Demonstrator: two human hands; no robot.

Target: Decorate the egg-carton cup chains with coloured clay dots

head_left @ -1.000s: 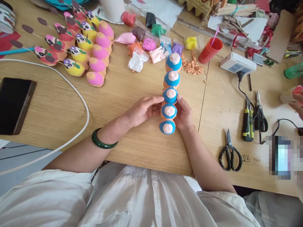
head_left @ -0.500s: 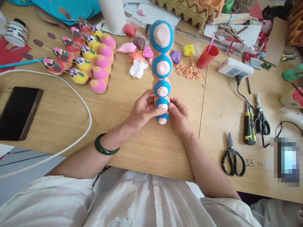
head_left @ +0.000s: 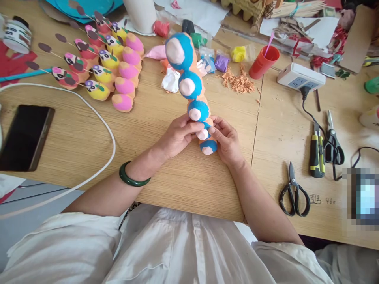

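Nearest the white shirt, the left wrist wears a green bangle (head_left: 134, 178), and both forearms reach over the wooden table (head_left: 189, 189) to meet at one piece. This is a strip of five egg-carton cups (head_left: 189, 85) painted orange, each with a blue cap and a pale pink dot. The work in hand looks like holding it up on end for inspection. The left hand (head_left: 177, 136) and right hand (head_left: 227, 142) are curled, their fingertips pinching the two lowest cups from either side. The strip leans up and to the left. Its foot may rest on the table, though the fingers hide that. Turning it further would call for a firm low grip, since the top overhangs. Beyond lie bagged clay lumps (head_left: 222, 62), painted carton birds (head_left: 102, 65) and a red cup (head_left: 263, 62).
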